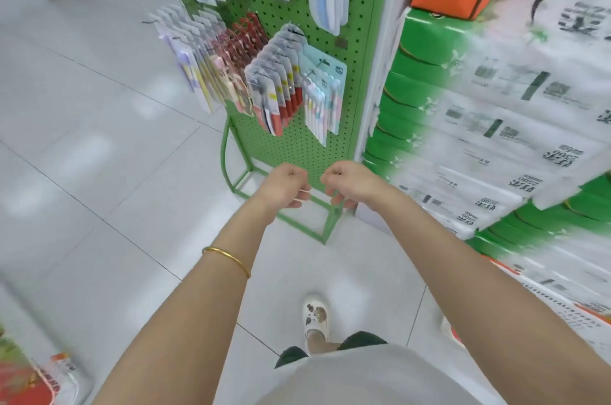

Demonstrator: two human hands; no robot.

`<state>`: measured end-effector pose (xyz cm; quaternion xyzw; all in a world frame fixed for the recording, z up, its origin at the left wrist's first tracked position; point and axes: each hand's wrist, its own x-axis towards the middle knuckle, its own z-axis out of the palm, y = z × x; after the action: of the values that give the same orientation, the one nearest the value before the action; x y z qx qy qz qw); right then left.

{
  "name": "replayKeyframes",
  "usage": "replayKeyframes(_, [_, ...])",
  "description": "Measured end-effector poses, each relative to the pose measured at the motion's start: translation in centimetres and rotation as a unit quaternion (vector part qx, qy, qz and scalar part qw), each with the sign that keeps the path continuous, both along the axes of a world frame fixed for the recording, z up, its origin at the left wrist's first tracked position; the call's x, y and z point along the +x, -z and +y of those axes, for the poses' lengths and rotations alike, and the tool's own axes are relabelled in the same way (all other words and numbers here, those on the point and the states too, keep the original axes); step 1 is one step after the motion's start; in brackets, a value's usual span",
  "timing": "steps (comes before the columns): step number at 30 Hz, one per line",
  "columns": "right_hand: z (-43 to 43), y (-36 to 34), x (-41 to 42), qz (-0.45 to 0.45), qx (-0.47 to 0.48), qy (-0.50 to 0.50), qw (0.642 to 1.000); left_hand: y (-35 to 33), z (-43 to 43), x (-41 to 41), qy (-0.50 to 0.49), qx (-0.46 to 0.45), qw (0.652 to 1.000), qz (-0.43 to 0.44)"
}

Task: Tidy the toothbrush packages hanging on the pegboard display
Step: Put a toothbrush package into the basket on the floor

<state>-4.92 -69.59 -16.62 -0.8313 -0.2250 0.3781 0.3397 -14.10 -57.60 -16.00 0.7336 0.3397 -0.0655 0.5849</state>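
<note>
Card-backed toothbrush packages point(274, 83) — likely light, stiff; hold card edges. Left grip point(286, 186), right grip point(347, 181) clenched, apparently empty.

Toothbrush packages point(264, 80) hang in crowded rows on the green pegboard point(297, 146), all above and beyond both hands. Above the right hand point(347, 183), pale-blue cards point(325, 87) of pastel brushes hang flat. Above the left hand point(284, 184), clear packs point(274, 90) with red handles fan out aslant. Further left hang red packs point(241, 40) and, seemingly, lilac packs point(185, 54), which are blurred.
</note>
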Motion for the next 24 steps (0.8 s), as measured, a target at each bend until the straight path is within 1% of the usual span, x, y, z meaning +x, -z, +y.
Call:
replayKeyframes(5, [7.7,-4.7,4.8,-0.061,0.057,-0.010,0.996,-4.1,7.6,4.4,-0.007,0.031,0.998,-0.045])
replayKeyframes(9, [12.4,-8.5,8.0,-0.084,0.120,0.047,0.988,-7.1,12.6,7.9,-0.011,0.025,0.994,-0.109])
replayKeyframes(14, [18.7,-11.9,11.1,-0.159,0.202,0.109,0.960,-10.1,18.7,13.6,-0.006,0.023,0.980,-0.199])
replayKeyframes(17, [22.6,-12.9,12.9,-0.183,0.248,0.188,0.933,-12.1,21.7,17.1,0.003,0.014,0.968,-0.252])
replayKeyframes(19, [25.1,-13.4,13.9,-0.220,0.255,0.243,0.910,-13.3,23.4,19.0,0.010,0.023,0.958,-0.284])
replayKeyframes(22, [28.2,-14.0,15.6,-0.287,0.265,0.332,0.858,-15.1,25.6,21.7,0.044,0.050,0.943,-0.326])
replayKeyframes(24, [29.6,-14.3,16.6,-0.318,0.246,0.384,0.831,-16.1,26.5,23.3,0.075,0.067,0.933,-0.347])
